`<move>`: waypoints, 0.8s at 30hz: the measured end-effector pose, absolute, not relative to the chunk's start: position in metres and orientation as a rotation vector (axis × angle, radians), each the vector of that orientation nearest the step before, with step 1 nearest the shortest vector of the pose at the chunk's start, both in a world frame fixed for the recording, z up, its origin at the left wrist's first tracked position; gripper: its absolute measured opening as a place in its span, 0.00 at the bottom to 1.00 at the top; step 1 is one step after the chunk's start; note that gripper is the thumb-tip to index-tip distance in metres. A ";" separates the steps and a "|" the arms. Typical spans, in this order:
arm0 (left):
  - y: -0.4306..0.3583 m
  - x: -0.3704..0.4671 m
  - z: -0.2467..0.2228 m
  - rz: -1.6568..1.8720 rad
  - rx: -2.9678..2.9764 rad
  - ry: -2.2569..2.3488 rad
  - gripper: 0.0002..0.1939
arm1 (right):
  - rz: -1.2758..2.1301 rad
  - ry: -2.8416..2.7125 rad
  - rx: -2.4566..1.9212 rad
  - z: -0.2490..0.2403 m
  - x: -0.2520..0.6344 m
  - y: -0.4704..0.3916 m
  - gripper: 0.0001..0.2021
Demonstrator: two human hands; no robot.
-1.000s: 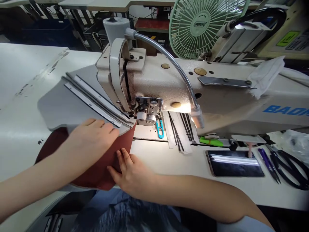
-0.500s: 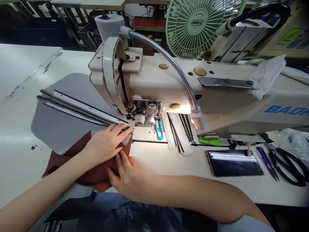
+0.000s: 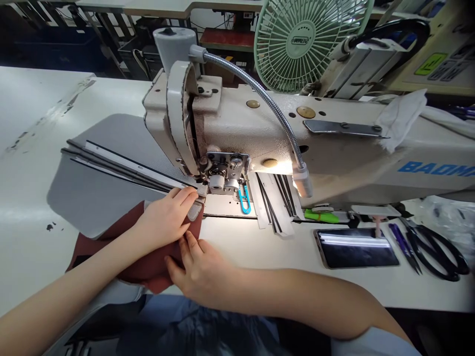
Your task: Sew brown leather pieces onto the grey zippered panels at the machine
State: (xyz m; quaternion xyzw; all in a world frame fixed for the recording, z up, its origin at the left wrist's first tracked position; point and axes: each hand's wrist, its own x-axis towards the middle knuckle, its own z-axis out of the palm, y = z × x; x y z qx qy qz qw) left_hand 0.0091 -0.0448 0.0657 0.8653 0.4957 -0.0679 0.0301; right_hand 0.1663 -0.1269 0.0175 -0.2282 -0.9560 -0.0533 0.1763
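At the left, your worktop [image 3: 25, 257] carries a grey panel [image 3: 85, 198] lying flat, its right end under the head of the machine [image 3: 230, 118]. Note the dark and white strips [image 3: 115, 165] running lengthwise across the panel toward the needle area; the needle itself cannot be made out. The red cloth [image 3: 156, 267] lies at the near edge of the worktop, partly beneath your left forearm, with its upper right corner just in front of the machine head.

Your left hand [image 3: 165, 215] rests palm down over the cloth and the strip ends, fingers extended side by side, thumb set apart and pointing at your right hand [image 3: 204, 272]. Your right hand bears on the right part of the cloth, fingertips down, thumb spread away from the fingers. The thumb of the left hand is just beside the fingertips of the right.

Right of the needle area, locate the blue tool [image 3: 245, 199], then the white sheets [image 3: 264, 212] with thin black strips on them. The lit lamp [image 3: 302, 180] hangs above their right edge. The fan [image 3: 302, 42] stands behind the machine. Farther right are the green tool [image 3: 322, 216], the phone [image 3: 358, 254], the purple tool [image 3: 403, 242] and the scissors [image 3: 418, 257]
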 end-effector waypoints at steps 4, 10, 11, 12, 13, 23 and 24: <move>-0.047 0.009 0.066 -0.270 2.678 1.503 0.28 | -0.136 -2.742 -0.671 0.022 0.168 -0.129 0.18; -0.055 0.009 0.059 -0.269 2.715 1.479 0.33 | 0.004 -2.882 -0.690 0.033 0.173 -0.132 0.20; -0.054 0.009 0.059 -0.259 2.714 1.463 0.33 | 0.001 -2.884 -0.688 0.034 0.173 -0.132 0.20; -0.052 0.010 0.059 -0.249 2.711 1.447 0.32 | -0.010 -2.880 -0.687 0.034 0.174 -0.131 0.20; -0.050 0.010 0.059 -0.240 2.708 1.432 0.32 | -0.022 -2.877 -0.686 0.034 0.174 -0.130 0.19; -0.014 0.019 0.070 -0.210 2.583 1.473 0.25 | -0.001 -2.927 -0.717 0.039 0.180 -0.102 0.18; -0.011 0.020 0.071 -0.213 2.572 1.476 0.23 | 0.001 -2.936 -0.723 0.039 0.181 -0.100 0.19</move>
